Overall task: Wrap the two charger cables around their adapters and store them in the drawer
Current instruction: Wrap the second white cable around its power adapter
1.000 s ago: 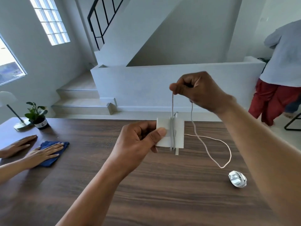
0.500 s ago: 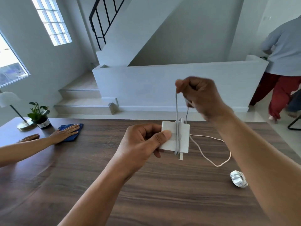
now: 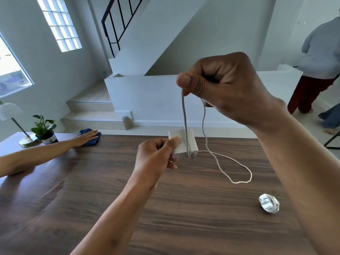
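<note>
Left hand (image 3: 158,155) grips the adapter (image 3: 184,143); right hand (image 3: 220,85) pinches its half-wound cable (image 3: 184,115). Wrapped charger (image 3: 269,203) done; drawer unseen.

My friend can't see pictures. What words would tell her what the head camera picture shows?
Two hands wind a white cable around a white charger adapter: the left hand holds the adapter above a wooden table and the right hand pulls the cable up. Loose cable loops on the table, near an already wrapped charger. Far left, someone else's hand rests on a blue cloth.
</note>
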Demonstrator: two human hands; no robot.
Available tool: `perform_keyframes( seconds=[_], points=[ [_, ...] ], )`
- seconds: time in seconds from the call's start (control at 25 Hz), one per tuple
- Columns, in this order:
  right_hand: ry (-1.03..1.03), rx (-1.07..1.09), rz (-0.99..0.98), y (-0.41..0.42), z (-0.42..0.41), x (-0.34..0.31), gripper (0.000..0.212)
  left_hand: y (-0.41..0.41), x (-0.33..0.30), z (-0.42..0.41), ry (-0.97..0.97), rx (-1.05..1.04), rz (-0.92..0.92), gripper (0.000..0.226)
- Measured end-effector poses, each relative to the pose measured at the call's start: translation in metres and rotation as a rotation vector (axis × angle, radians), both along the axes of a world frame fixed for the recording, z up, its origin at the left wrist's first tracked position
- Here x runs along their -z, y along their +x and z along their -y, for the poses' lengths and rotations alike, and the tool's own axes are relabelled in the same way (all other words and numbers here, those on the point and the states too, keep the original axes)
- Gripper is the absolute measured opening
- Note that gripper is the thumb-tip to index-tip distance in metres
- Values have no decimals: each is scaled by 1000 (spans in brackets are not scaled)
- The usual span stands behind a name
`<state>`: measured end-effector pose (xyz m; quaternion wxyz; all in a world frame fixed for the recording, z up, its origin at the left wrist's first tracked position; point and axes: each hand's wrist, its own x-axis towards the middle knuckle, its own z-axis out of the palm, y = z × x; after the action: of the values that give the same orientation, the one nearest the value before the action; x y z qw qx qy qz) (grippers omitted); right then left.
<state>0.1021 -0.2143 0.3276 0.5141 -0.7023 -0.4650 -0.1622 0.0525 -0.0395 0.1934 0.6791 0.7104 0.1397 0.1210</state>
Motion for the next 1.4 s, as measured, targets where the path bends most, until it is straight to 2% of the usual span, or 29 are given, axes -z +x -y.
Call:
perform_keyframes(
  seconds=[0.12, 0.28, 0.48, 0.56, 0.68, 0.8, 0.88, 1.08, 1.24, 1.4],
  points=[
    [-36, -63, -1, -12, 4, -5, 22, 12, -2, -7, -201, -58, -15, 28],
    [-247, -180, -14, -26, 13, 5, 26, 30, -12, -20, -426, -163, -58, 18],
    [-385, -311, -140, -31, 26, 16, 22, 46, -16, -25, -629, -94, -138, 12],
    [-397, -314, -127, -31, 26, 11, 20, 46, -15, -14, -558, -119, -138, 13],
    [-371, -215, -57, -23, 18, 4, 27, 40, -5, 9, -142, -162, -62, 26],
    [-212, -62, -14, -2, 10, 0, 29, 24, 5, 21, 215, -32, -22, 31],
    [-134, 49, -9, 25, 11, 3, 32, 13, 9, 22, 308, 66, -6, 22],
    [-107, 250, -143, 85, 19, 54, 35, -12, 4, 17, 264, 183, 154, 16],
    [36, 183, -409, 99, 13, 104, 32, -16, -2, 13, 140, 175, 237, 30],
    [4, 89, -652, 89, -10, 153, 32, -5, -6, 7, -45, 145, 300, 25]
  ],
)
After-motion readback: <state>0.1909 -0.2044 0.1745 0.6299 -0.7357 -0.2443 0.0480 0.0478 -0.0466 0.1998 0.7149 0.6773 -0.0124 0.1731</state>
